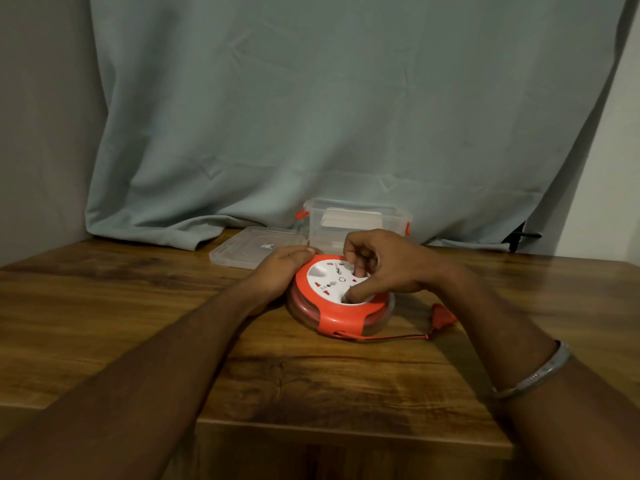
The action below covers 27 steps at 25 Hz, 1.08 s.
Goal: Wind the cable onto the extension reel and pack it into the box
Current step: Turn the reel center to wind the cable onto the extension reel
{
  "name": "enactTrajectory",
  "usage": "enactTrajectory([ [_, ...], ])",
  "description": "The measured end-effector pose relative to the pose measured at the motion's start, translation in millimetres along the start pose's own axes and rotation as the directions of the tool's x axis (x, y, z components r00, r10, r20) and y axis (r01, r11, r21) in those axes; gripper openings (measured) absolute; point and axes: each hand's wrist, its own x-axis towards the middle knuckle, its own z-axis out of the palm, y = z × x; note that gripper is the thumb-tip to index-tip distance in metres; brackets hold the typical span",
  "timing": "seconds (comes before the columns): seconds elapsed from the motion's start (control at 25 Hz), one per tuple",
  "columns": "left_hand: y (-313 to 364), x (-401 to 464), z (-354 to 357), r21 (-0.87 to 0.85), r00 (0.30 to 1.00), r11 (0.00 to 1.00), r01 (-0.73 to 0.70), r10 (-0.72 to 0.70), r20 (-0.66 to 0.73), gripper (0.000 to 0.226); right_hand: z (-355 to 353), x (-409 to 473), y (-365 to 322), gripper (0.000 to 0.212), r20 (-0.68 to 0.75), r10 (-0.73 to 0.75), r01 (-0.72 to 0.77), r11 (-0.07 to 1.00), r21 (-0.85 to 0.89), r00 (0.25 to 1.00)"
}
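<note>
Both hands [346, 268] on reel [341, 306]

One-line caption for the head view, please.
Left hand steadies the orange reel while right hand turns its white top; plug lies out.
</note>
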Motion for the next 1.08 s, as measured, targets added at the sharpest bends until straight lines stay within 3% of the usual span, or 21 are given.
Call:
enactTrajectory([
  [0.12,0,0,0,-0.004,1.0,1.0,0.004,-0.004,-0.003,0.029,2,1,-2,0.034,-0.009,0.008,-0.009,0.998,-0.065,1.0],
  [0.84,3,-1,1,0.031,1.0,0.999,-0.009,0.009,0.007,0.029,19,10,-17,0.057,-0.132,-0.016,-0.02,0.963,-0.27,0.991],
  [0.92,2,0,1,0.023,1.0,1.0,-0.007,0.007,0.005,0.03,19,11,-16,0.052,-0.14,-0.038,0.002,0.969,-0.248,0.989],
  [1.04,2,-1,2,0.035,1.0,0.999,-0.004,0.004,-0.003,0.031,2,6,-5,0.015,-0.093,-0.082,0.077,0.995,-0.059,0.992],
  [1.08,2,-1,2,0.044,1.0,0.999,0.0,0.0,0.0,0.031,-6,3,0,0.021,-0.038,-0.073,0.073,0.997,0.009,0.997],
])
